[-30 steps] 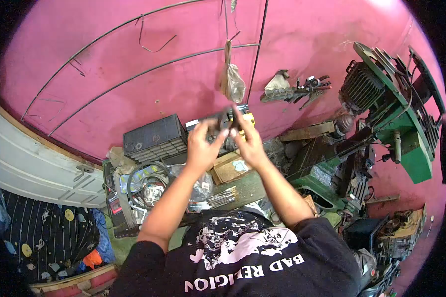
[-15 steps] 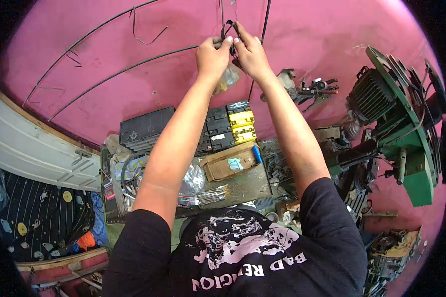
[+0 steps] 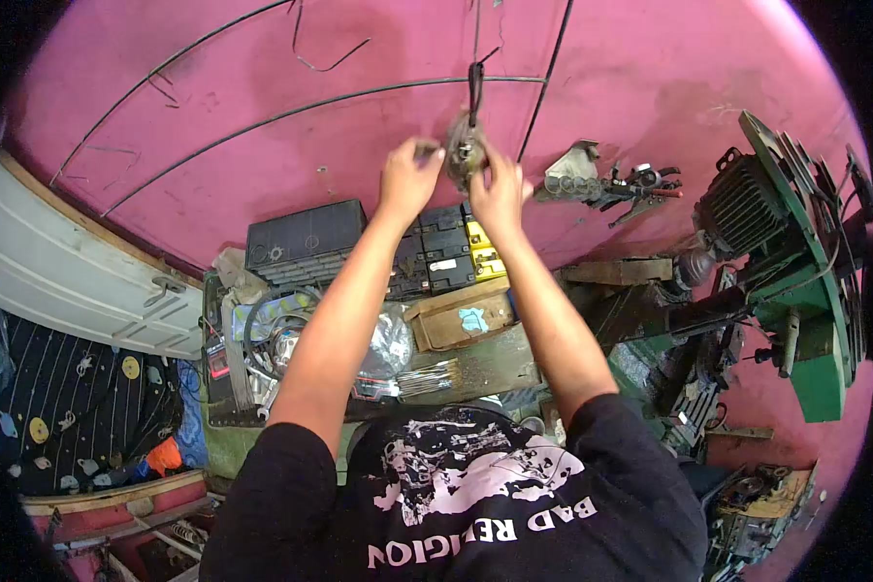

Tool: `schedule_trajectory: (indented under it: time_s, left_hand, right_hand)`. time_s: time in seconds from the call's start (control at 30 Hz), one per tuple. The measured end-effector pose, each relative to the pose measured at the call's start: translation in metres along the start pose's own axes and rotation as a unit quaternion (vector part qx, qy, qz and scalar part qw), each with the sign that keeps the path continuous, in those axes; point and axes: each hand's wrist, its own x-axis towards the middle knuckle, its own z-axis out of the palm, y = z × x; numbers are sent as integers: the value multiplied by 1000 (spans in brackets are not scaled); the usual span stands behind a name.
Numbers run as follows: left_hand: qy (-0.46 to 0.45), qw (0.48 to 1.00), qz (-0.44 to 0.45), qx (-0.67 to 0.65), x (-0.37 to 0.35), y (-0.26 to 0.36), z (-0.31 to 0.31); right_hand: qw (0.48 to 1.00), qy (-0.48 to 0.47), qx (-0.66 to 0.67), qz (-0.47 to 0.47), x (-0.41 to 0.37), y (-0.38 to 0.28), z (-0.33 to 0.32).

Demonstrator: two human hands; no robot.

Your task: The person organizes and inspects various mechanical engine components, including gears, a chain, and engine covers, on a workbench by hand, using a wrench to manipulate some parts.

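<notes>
A clear plastic bag with small parts inside (image 3: 466,155) hangs against the pink wall from a black strap (image 3: 475,92). My left hand (image 3: 410,177) is raised just left of the bag, its thumb and fingers bent close together near the bag's edge; whether they pinch it is too small to tell. My right hand (image 3: 498,199) is at the bag's lower right side, fingers bent round its edge. Both hands are above the stacked black boxes and yellow boxes.
Below lies a workbench (image 3: 495,367) with black batteries (image 3: 441,242), a cardboard tray (image 3: 441,325), metal rods (image 3: 430,378) and a plastic bag (image 3: 388,339). A green machine (image 3: 805,291) stands right. Curved rods (image 3: 262,123) cross the wall; a white door (image 3: 78,262) is left.
Both hands have come down from the black strap to the bag, and the strap now hangs free of them. The view has shifted slightly.
</notes>
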Motion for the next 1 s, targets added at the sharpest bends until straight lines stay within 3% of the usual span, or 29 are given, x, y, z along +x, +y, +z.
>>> schedule_trajectory:
  time_s: [0.03, 0.07, 0.1, 0.13, 0.17, 0.23, 0.27, 0.33, 0.37, 0.4, 0.43, 0.47, 0.5, 0.57, 0.7, 0.77, 0.83, 1.0]
  left_hand:
    - [-14, 1000, -6, -5, -21, -10, -14]
    - [-14, 997, -6, 79, -48, -26, -27]
    - [-26, 998, -11, 48, -76, -37, -43]
    - [-63, 991, -89, 80, -106, -46, -63]
    - [-59, 992, -78, 75, -140, -78, -77]
    - [-33, 987, -119, 101, -217, -124, -112]
    - [-16, 981, -107, 161, -253, -137, -133]
    - [-30, 945, -321, 58, -303, -131, -176]
    - [-43, 951, -273, 137, -328, -153, -194]
    - [-26, 953, -271, 132, -337, -154, -211]
    - [-8, 955, -269, 127, -344, -155, -226]
    - [-2, 933, -341, 113, -351, -156, -237]
    - [0, 931, -347, 115, -352, -164, -242]
    - [-54, 958, -205, 194, -360, -190, -259]
    - [-159, 948, -127, 243, -348, -198, -243]
    - [-208, 922, -174, 276, -340, -185, -232]
    - [-211, 930, -167, 252, -339, -192, -230]
    - [-200, 944, -139, 221, -333, -177, -242]
  right_hand:
    - [999, -18, -6, 26, -27, 1, 5]
    - [999, -29, 13, 20, -58, 8, 16]
    - [999, -39, 31, 14, -90, 16, 27]
    - [997, -62, 12, 33, -126, 15, 33]
    - [995, -85, -7, 53, -162, 10, 39]
    - [972, -213, -32, 91, -226, -2, 52]
    - [961, -267, -40, 60, -254, -10, 58]
    - [943, -329, -47, 30, -282, -23, 70]
    - [918, -394, -38, 6, -289, -29, 76]
    - [889, -457, -26, -16, -296, -38, 82]
    - [887, -462, -24, -15, -300, -46, 91]
    - [877, -479, -33, -13, -301, -53, 101]
    - [867, -496, -43, -11, -300, -61, 112]
    - [882, -468, -55, -32, -306, -83, 141]
    - [893, -443, -77, -20, -313, -96, 171]
    - [879, -461, -121, -5, -317, -97, 179]
    - [899, -423, -116, 0, -322, -102, 179]
    - [906, -420, 25, 48, -320, -112, 151]
